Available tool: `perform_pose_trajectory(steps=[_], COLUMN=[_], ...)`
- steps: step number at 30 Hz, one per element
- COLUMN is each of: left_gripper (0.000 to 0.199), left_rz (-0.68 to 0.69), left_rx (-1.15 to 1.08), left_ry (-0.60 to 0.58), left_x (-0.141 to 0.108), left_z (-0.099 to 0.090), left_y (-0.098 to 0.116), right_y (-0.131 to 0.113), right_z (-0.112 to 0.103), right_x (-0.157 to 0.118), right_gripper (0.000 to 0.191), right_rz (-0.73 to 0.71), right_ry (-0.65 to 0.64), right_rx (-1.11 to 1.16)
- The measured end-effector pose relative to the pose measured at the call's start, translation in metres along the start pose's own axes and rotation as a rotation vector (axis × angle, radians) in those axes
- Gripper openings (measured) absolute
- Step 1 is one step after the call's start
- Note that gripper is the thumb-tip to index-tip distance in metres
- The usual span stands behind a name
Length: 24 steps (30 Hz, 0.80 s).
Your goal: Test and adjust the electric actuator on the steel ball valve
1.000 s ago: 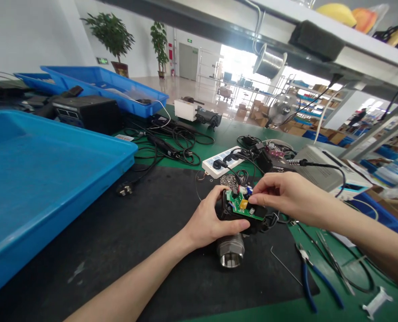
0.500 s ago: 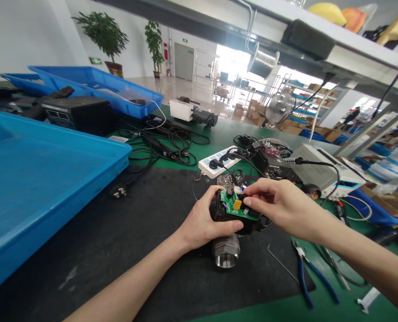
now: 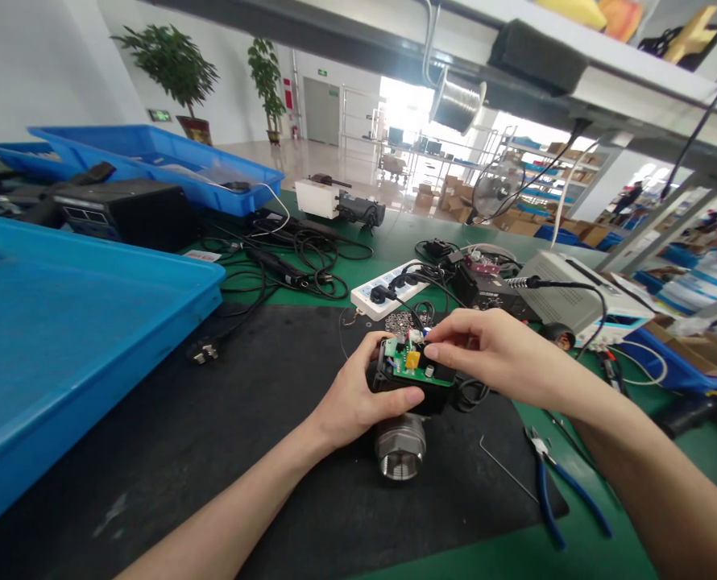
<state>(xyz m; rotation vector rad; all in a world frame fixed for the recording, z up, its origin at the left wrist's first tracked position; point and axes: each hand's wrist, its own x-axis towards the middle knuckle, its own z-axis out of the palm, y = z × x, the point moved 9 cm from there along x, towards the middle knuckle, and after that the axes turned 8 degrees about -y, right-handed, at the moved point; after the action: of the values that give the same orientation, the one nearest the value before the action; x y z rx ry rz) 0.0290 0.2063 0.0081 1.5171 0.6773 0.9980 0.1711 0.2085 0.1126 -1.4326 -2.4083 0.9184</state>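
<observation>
A black housing (image 3: 422, 398) with a green circuit board (image 3: 408, 371) on top sits over a threaded metal valve body (image 3: 400, 449). My left hand (image 3: 362, 395) wraps the housing's left side, thumb along its front. My right hand (image 3: 485, 348) is closed, its thumb and fingertips pinched at the board's back right corner, by a black part and some small wires. What lies between those fingertips is hidden. A yellow component (image 3: 412, 359) stands up from the board.
Blue-handled cutters (image 3: 567, 483) and a hex key (image 3: 508, 469) lie at the right on the black mat (image 3: 262, 483). Behind the hands are a white power strip (image 3: 388, 292) and small metal nuts (image 3: 399, 323). A blue tray (image 3: 93, 322) fills the left; a soldering iron (image 3: 533, 283) rests at the right.
The view has shifted slightly, so most things appear a little further left. My left hand keeps its hold on the housing. My right hand stays pinched at the board's back right.
</observation>
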Motion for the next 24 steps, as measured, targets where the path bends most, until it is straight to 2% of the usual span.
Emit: perform_pose_trajectory(steps=[11,24], left_gripper=[0.066,0.068], left_rz=[-0.045,-0.077], left_rx=[-0.126,-0.125], left_ry=[0.018,0.074], left_x=[0.004,0.005], left_z=[-0.005,-0.009], left_y=[-0.013,-0.016], right_y=[0.009,0.014], right_z=[0.002,0.006], right_x=[0.016,0.027], right_gripper=[0.021,0.028], right_rz=[-0.124,-0.145], right_ry=[0.016,-0.048], right_rx=[0.162,0.262])
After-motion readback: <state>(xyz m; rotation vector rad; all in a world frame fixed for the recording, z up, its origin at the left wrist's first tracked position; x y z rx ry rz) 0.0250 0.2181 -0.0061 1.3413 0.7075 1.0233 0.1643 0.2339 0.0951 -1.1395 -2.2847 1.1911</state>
